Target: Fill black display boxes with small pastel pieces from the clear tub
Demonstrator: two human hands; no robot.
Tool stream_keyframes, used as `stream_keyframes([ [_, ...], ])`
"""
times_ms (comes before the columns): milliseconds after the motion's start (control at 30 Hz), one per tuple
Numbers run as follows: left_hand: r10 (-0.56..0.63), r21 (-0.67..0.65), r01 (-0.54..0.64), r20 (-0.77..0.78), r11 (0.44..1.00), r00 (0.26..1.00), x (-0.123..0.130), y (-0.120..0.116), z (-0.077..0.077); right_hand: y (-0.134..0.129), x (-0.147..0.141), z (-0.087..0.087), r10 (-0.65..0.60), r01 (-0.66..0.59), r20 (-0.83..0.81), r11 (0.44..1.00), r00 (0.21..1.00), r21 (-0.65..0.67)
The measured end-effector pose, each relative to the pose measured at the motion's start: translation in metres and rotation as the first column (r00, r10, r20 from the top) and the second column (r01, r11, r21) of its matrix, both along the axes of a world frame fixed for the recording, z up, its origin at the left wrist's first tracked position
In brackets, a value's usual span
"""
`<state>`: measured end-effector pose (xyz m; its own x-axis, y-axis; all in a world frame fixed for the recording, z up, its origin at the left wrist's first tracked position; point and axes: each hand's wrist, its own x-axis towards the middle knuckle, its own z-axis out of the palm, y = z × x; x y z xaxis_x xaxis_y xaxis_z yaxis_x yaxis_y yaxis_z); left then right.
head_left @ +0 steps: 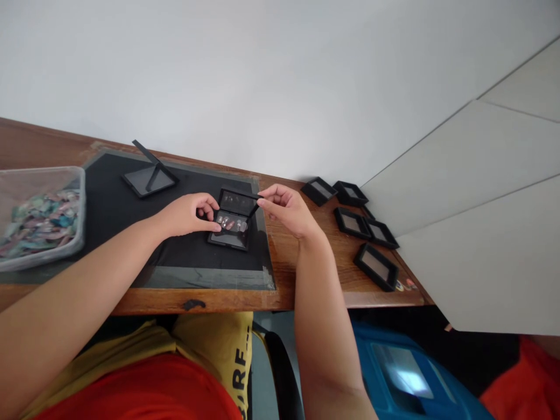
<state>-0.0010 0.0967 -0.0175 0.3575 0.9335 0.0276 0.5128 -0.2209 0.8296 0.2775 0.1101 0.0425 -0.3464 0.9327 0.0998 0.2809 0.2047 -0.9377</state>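
Observation:
A small black hinged case (231,238) lies on the black mat with its lid (238,202) raised. Inside it sits a row of shiny press-on nails (230,223), some clear and some pinkish. My right hand (286,207) pinches the right edge of the lid between thumb and fingers. At the case's left side is my left hand (190,214), fingers curled, its thumb stretched over the left end of the nail row. Whether the left fingers grip anything is hidden. Another black case (149,179) stands open farther back on the left.
A clear plastic tub (81,233) of many colourful nail pieces stands at the far left. Several black boxes (376,265) lie on the wooden table (286,265) to the right. A white wall backs the table; a blue container (371,361) is below at right.

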Motion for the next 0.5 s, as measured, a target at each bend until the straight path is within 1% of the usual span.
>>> stream_keyframes([
  [100,0.012,-0.018,-0.011,0.03,1.0,0.999,0.0004,-0.0008,-0.0003,-0.0014,0.0005,0.0007,0.033,-0.034,-0.004,0.999,0.999,-0.017],
  [167,0.025,-0.005,-0.024,0.038,1.0,0.999,0.0006,-0.0013,-0.001,-0.0019,0.0011,0.0004,0.074,-0.074,-0.01,0.997,0.997,-0.034],
  [300,0.063,0.051,-0.065,0.047,0.997,0.997,-0.0004,-0.0016,-0.0027,-0.003,0.0025,0.0006,0.24,-0.23,0.071,0.966,0.968,-0.119],
  [400,0.016,0.074,-0.019,0.039,0.997,0.999,-0.0026,-0.0014,-0.0031,-0.0041,0.003,0.0016,0.34,-0.316,0.14,0.934,0.93,-0.168],
  [500,-0.035,0.085,0.032,0.029,0.996,0.999,-0.0044,-0.0013,-0.0033,-0.0043,0.0025,0.0011,0.367,-0.335,0.16,0.922,0.916,-0.194],
])
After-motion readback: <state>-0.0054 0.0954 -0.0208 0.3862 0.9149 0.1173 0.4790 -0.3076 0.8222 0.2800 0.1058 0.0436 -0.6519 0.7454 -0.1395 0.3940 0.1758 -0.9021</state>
